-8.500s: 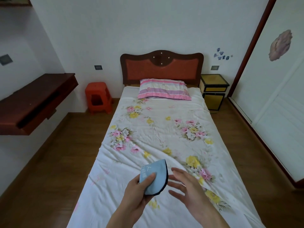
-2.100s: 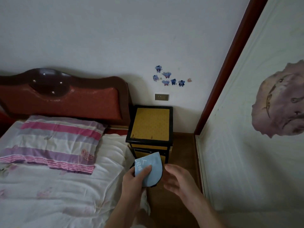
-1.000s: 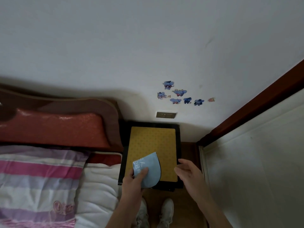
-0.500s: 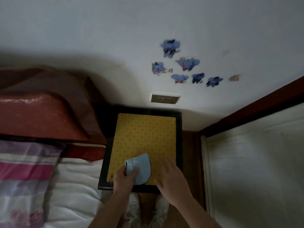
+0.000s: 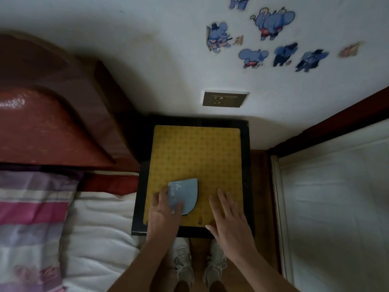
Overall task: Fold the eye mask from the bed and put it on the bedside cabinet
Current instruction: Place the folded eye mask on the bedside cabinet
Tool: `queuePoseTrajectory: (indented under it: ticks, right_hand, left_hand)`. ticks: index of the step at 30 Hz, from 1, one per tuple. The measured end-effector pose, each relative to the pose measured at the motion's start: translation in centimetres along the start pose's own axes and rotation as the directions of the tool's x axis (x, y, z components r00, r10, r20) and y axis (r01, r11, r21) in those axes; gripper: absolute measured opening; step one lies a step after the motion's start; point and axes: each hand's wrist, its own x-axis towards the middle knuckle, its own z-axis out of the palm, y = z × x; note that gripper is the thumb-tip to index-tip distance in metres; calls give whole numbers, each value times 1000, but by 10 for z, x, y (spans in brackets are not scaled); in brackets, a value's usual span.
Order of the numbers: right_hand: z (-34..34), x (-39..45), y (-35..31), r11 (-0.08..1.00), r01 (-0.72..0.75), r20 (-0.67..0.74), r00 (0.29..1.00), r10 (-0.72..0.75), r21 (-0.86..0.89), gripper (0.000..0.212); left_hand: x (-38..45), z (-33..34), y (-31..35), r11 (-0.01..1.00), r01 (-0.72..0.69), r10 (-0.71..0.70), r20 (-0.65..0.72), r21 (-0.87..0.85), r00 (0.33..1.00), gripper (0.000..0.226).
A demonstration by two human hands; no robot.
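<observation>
The folded light-blue eye mask (image 5: 186, 191) with a black edge lies flat on the yellow patterned top of the black-framed bedside cabinet (image 5: 197, 157), near its front edge. My left hand (image 5: 163, 211) rests on the mask's lower left part, thumb and fingers still pinching it. My right hand (image 5: 228, 216) lies flat with fingers spread on the cabinet top, a short gap to the right of the mask, holding nothing.
The bed (image 5: 94, 228) with white sheet and striped pillow (image 5: 31, 207) lies left of the cabinet, under a red-brown headboard (image 5: 46, 114). A wall socket (image 5: 224, 99) and elephant stickers (image 5: 271, 22) are behind. A white wardrobe door (image 5: 336, 197) stands right. My shoes (image 5: 200, 262) show below.
Over the earlier frames I carried the mask from the bed to the cabinet. In the last half second my left hand lowered it flat onto the top, and my right hand settled beside it.
</observation>
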Motion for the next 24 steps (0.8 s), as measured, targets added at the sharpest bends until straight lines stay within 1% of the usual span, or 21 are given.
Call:
queuePoseTrajectory:
  ticks: [1,2,3,4,6,7,9,13,21,23,24]
  right_hand:
    - [-1,-1,0,1000,-1,-1,1000,1,0,82]
    - [-2,0,0,1000,-2,-5,1000,2,0,82]
    - [-4,-1,-1,1000,-4,-6,1000,4,-4,82]
    - [-5,-1,-1,1000,-4,-5,1000,4,-8,82]
    - [-6,-1,-2,1000,-3,-9,1000,3,-27,82]
    - [-7,-2,-2,999,-3,-6,1000,2,-37,82]
    - [-8,-2,-3,999,-7,-7,1000,6,-44,82]
    - [-8,-2,-3,1000,-11,-12,1000,11,-25,82]
    - [-7,0,-3,1000,-2,45,999,3,-19,82]
    - [-16,0,-4,1000,-10,79,997,10,4,83]
    - [-22,0,-5,1000,-10,72,997,9,13,82]
  left_hand:
    - [-6,-2,-3,992,-110,110,0,64,994,61]
    - [-12,-5,-6,961,-229,229,18,153,973,61]
    - [-17,-7,-11,908,-340,334,63,246,940,62]
    - [-23,-9,-14,845,-426,406,131,324,904,63]
    - [-31,-12,-18,743,-526,448,277,414,850,67]
    - [-33,-11,-20,710,-546,439,327,445,837,70]
    - [-34,-10,-22,682,-549,406,373,484,834,75]
    - [-23,-6,-16,656,-535,372,389,532,843,76]
    - [1,-4,2,576,-564,330,464,591,822,72]
    - [-1,-10,10,590,-558,314,471,583,824,71]
    - [-3,-15,14,592,-557,315,468,583,825,70]
